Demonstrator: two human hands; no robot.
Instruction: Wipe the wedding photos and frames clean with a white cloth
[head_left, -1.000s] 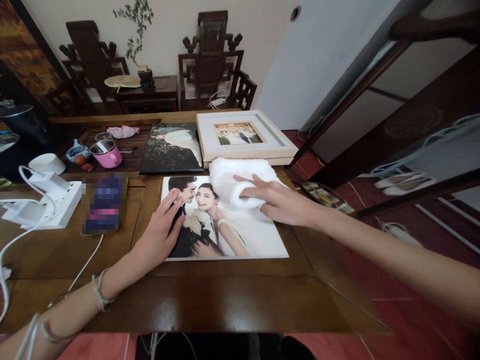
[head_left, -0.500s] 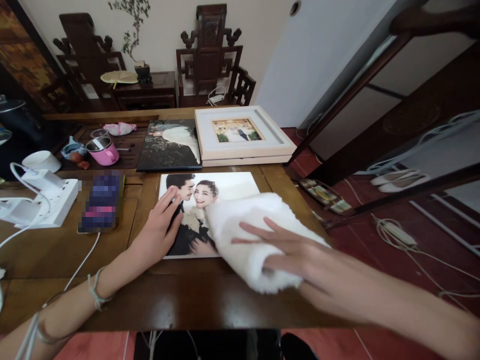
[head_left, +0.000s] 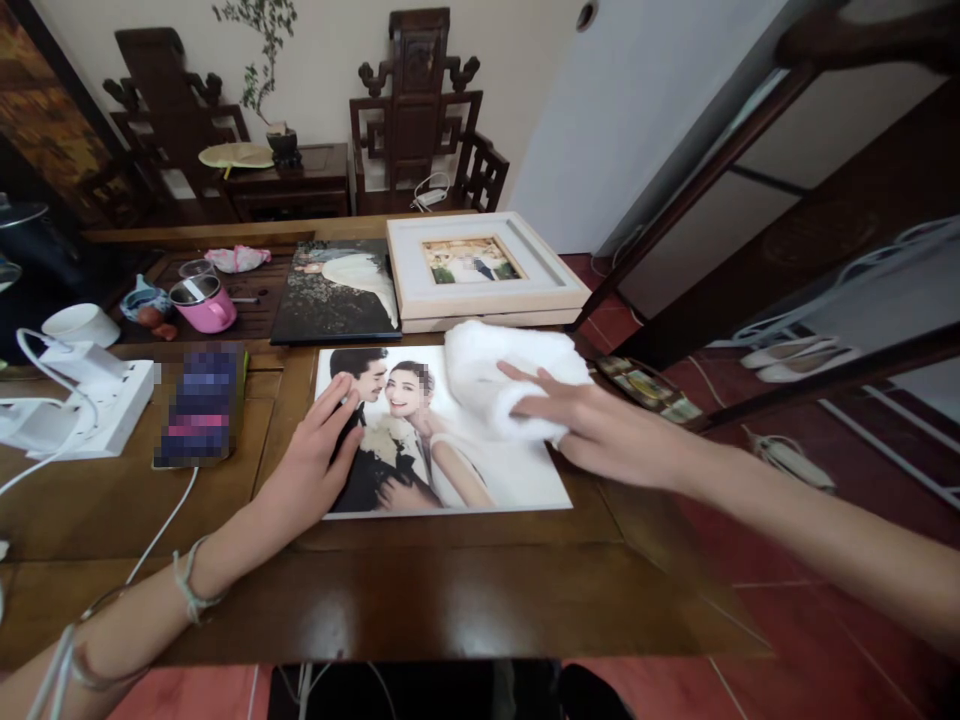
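Observation:
A large glossy wedding photo print (head_left: 517,480) lies flat on the wooden table (head_left: 420,600) in front of me. My left hand (head_left: 315,465) rests open and flat on the print's left edge, fingers stretched out. My right hand (head_left: 592,430) presses a folded white cloth (head_left: 502,375) onto the print's upper right corner, fingers laid over the cloth.
Behind the print lie a dark photo panel (head_left: 337,290) and a white framed picture (head_left: 480,270). To the left are a phone (head_left: 199,405), a white power strip (head_left: 97,405) with cables, a pink mug (head_left: 204,303) and a white cup (head_left: 79,325). Carved chairs stand at the back.
My right hand swept the white cloth down to the print's lower right, then back up to its upper right corner. My left hand stayed on the left edge.

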